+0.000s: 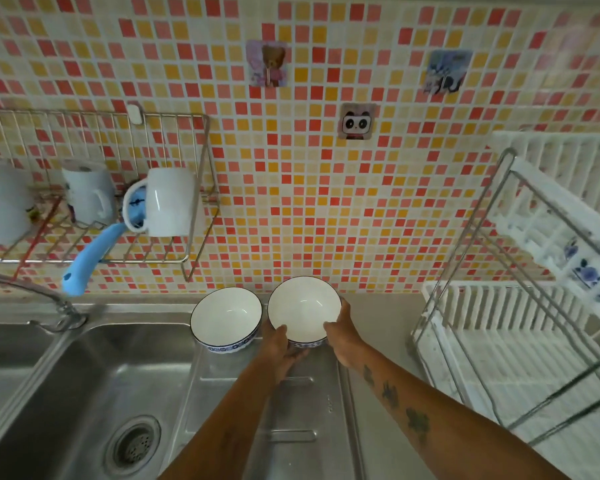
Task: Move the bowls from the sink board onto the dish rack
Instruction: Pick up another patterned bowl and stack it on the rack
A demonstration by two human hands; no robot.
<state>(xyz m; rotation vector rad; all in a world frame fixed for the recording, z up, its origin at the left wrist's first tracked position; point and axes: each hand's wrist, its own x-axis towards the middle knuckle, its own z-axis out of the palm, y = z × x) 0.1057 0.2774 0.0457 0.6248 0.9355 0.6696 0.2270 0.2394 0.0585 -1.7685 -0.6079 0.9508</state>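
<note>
Two white bowls with blue patterned rims are at the back of the steel sink board (291,403). The left bowl (226,322) rests on the board by the wall. The right bowl (303,308) is gripped from both sides: my left hand (279,351) holds its near left edge and underside, my right hand (343,336) clasps its right rim. The bowl looks tipped slightly toward me. The two-tier dish rack (520,327) with white slatted trays stands to the right, apart from the bowl.
A steel sink basin (94,393) with a drain lies left, with a faucet (42,296) behind it. A wire wall shelf (94,202) holds white mugs and a blue brush. The rack's upper tray carries blue-flowered dishes (589,271). A tiled wall is behind.
</note>
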